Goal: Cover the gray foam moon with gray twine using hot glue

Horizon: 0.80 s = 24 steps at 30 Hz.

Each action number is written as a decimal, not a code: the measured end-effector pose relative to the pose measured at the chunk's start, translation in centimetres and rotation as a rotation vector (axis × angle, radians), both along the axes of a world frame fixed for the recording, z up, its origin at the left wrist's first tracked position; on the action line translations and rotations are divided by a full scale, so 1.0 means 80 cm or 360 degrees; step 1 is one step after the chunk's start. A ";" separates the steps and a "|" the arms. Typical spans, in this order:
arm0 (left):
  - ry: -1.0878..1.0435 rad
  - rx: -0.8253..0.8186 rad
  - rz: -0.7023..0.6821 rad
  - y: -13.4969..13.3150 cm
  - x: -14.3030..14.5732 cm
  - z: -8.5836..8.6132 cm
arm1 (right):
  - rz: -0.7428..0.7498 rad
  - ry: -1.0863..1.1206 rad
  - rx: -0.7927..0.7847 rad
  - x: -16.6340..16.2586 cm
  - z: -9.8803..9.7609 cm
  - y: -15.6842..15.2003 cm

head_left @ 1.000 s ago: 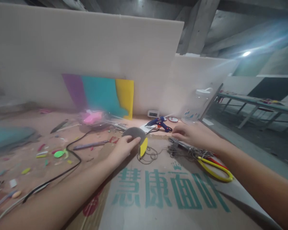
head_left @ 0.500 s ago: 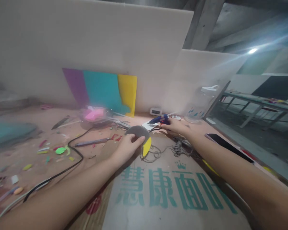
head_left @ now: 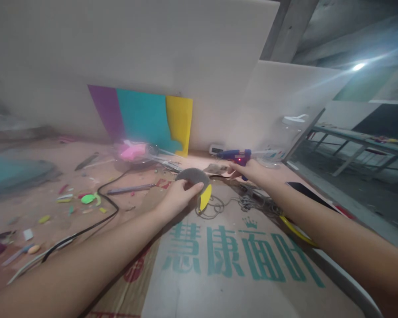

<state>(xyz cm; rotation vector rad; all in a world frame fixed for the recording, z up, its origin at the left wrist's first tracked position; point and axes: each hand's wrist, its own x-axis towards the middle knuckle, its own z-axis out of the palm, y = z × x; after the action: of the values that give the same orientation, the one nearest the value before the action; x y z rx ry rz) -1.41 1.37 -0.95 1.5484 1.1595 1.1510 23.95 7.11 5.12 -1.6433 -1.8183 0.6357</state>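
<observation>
My left hand (head_left: 181, 194) pinches the edge of a round grey disc (head_left: 193, 175), which has a yellow piece (head_left: 204, 198) on its lower right side. A loose grey cord (head_left: 215, 206) curls on the cardboard beside the disc and runs to a tangled bundle (head_left: 250, 198). My right hand (head_left: 247, 170) is wrapped round the grip of a blue glue gun (head_left: 235, 155) with a small red light lit. The gun is raised, its nozzle pointing left, and a clear glue stick (head_left: 260, 154) shows at its back end.
Behind are a small white digital clock (head_left: 216, 149), a clear bottle (head_left: 287, 132) and a purple, teal and yellow sheet (head_left: 142, 115). Clay scraps (head_left: 88, 199) and a black cable (head_left: 111, 203) lie left. A dark phone (head_left: 310, 194) and yellow strip (head_left: 296, 232) sit right.
My right hand has lifted the glue gun off its white rest and moved it slightly right. My left hand still holds the disc in nearly the same place.
</observation>
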 end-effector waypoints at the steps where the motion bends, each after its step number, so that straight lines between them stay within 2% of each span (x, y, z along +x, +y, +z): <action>1: -0.0013 0.0006 0.0009 0.001 0.000 -0.002 | 0.0024 0.0033 -0.0009 -0.001 -0.001 -0.007; 8: -0.0048 -0.0016 0.0098 0.007 -0.001 -0.012 | 0.0088 0.0267 0.0052 -0.003 -0.003 -0.029; 13: -0.0055 -0.0035 0.0079 0.002 0.000 -0.006 | 0.0173 0.0182 -0.0197 -0.020 0.004 -0.025; 19: 0.0042 -0.0006 0.0120 0.001 0.001 -0.003 | 0.0310 0.0711 -0.0442 -0.038 -0.023 -0.006; 24: 0.0035 0.0028 0.0100 0.005 0.000 -0.009 | 0.0311 0.0650 -0.0258 -0.038 -0.030 0.013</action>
<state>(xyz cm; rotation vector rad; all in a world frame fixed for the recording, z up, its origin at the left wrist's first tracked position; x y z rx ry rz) -1.42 1.78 -1.67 1.5509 1.2234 1.1913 20.91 8.16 2.72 -1.3178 -1.6658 1.1405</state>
